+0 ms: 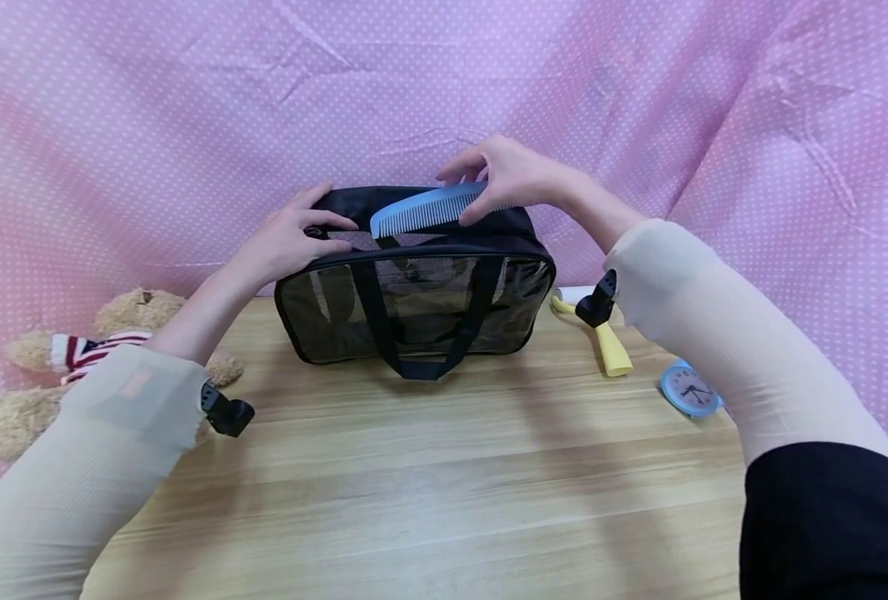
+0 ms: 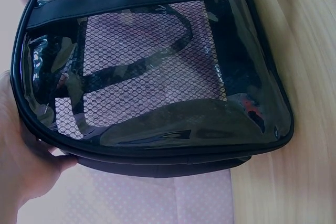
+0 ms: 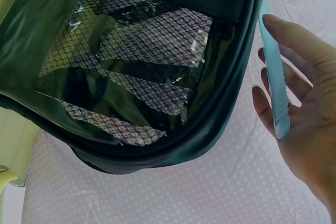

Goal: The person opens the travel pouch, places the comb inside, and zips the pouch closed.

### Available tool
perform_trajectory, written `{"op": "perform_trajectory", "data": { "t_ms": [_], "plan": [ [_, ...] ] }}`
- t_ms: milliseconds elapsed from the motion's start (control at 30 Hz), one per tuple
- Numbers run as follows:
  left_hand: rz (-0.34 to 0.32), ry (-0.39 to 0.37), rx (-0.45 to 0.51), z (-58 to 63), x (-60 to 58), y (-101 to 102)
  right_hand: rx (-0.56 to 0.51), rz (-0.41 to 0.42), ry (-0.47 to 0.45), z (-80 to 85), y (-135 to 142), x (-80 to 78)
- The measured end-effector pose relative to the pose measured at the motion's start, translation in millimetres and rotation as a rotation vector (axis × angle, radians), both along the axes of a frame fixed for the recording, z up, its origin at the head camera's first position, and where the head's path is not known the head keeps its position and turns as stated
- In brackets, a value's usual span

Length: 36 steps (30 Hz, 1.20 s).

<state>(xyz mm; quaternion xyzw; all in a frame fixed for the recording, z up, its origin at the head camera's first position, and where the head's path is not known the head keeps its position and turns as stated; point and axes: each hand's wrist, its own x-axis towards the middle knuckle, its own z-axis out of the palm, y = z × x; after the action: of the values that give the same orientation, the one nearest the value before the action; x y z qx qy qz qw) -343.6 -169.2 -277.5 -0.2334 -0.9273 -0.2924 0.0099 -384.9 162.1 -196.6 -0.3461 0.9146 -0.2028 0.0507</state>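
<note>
A blue comb (image 1: 417, 212) hangs over the open top of a black bag (image 1: 429, 300) with see-through and mesh panels. My right hand (image 1: 515, 175) pinches the comb near one end, thumb in front and fingers behind; the right wrist view shows the comb (image 3: 274, 72) between thumb and fingers, beside the bag's top edge. At the bag's upper left corner, my left hand (image 1: 286, 233) grips the rim, its thumb in front and fingers over the top. In the left wrist view part of that hand (image 2: 26, 156) is at the bag's edge. The bag stands upright, its strap handle drooping in front.
To the left, a teddy bear (image 1: 140, 312) in a striped top lies partly behind the left forearm. On the right are a yellow-handled object (image 1: 612, 350), its other end partly hidden, and a small blue clock (image 1: 691, 389). A pink dotted cloth (image 1: 212, 100) hangs behind the wooden table (image 1: 429, 475).
</note>
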Motion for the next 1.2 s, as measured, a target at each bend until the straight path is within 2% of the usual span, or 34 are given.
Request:
{"op": "perform_trajectory", "data": {
  "t_ms": [500, 800, 1200],
  "plan": [
    [0.007, -0.024, -0.006, 1.1, 3.4, -0.5, 0.098, 0.014, 0.031, -11.5, -15.5, 3.2],
    [0.009, -0.012, -0.011, 0.6, 4.9, -0.4, 0.073, 0.022, 0.017, -18.0, -22.6, 5.5],
    [0.018, -0.009, 0.02, -2.7, 6.7, -1.0, 0.052, 0.0, -0.014, -19.7, -17.7, 8.2]
  ]
}}
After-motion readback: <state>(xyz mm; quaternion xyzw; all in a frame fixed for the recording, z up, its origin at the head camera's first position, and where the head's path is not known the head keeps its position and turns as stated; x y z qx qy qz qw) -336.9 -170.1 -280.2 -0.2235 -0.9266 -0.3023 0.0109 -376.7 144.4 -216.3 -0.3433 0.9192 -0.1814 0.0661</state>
